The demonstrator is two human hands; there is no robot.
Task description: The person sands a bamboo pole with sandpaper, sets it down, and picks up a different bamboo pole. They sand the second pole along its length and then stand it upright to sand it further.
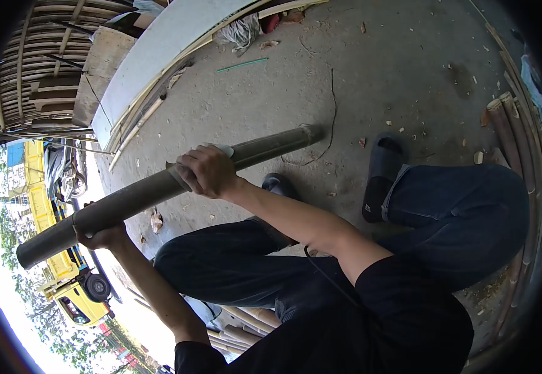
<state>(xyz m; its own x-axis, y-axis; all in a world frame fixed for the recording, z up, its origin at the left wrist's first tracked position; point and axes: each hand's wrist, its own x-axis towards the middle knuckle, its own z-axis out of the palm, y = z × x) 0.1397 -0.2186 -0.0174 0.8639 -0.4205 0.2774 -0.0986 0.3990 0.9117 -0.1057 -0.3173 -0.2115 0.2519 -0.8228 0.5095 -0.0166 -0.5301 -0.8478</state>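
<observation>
A thick, dark grey-green pole, which looks like bamboo, slants across the view from lower left to upper right. Near its lower left end, my left hand grips it from below. My right hand is closed over the pole's middle, with a thin, sheet-like piece pressed between palm and pole; its edges show on both sides of the hand. What this piece is made of cannot be made out. The pole's far end is over the concrete floor, above my legs.
Bamboo poles lie along the right edge. A large pale panel and thin strips are at the upper left. A green strip and a dark cord lie on the floor. Outside stands a yellow truck.
</observation>
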